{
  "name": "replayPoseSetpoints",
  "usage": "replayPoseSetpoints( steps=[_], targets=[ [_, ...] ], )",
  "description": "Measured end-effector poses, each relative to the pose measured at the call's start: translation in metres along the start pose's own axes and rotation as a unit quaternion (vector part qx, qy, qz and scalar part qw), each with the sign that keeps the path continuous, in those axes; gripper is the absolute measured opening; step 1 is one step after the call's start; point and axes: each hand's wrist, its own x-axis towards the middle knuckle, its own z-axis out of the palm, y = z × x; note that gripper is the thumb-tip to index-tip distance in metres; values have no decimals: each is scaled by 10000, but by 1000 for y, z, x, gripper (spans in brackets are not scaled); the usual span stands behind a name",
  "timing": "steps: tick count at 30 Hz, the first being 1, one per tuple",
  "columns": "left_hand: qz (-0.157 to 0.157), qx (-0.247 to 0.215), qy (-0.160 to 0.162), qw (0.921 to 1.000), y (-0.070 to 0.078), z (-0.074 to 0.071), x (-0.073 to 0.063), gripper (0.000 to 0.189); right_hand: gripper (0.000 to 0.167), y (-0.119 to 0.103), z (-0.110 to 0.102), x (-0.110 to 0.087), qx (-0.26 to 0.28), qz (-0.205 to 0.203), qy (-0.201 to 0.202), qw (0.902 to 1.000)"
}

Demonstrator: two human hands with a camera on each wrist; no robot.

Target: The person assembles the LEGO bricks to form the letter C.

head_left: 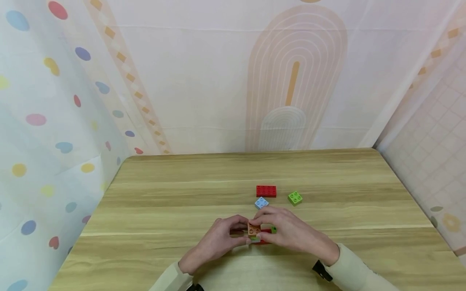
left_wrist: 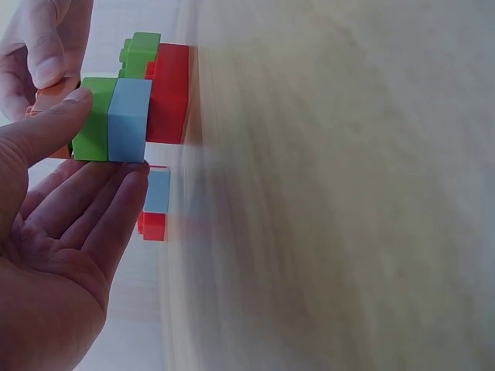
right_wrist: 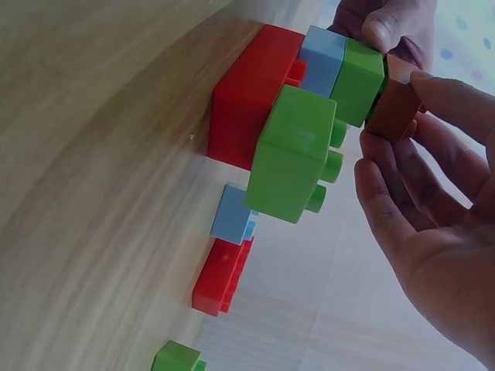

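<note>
At the lower centre of the head view, an orange toy brick [head_left: 254,230] is being pinched by the right hand [head_left: 285,227] atop a green brick [left_wrist: 91,130], which is being gripped, above a light-blue brick [left_wrist: 128,124], by the left hand [head_left: 223,237].

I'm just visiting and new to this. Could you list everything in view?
Table: 1, light wood, under the bricks
Base brick: 1, red, on the table
Lower brick: 1, blue, on the base brick's left end
Middle brick: 1, green, on the lower brick
Top brick: 1, orange, above the middle brick
End brick: 1, green, on the base brick's right end
Loose bricks: 3, red, light blue and green, farther back
Backdrop cloth: count unclear, pale, patterned, around the table
Sleeves: 2, cream, bottom of head view
Left hand: 1, bare, holding the middle brick
Right hand: 1, bare, pinching the top brick
</note>
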Motion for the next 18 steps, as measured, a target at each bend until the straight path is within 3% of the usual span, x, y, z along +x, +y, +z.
replayPoseSetpoints(
  steps=[18],
  targets=[
    [221, -245, -11, 9995, -3, 2, 0, 32, 25, -3, 1, 1, -1, 444, -54, 9990]
  ],
)
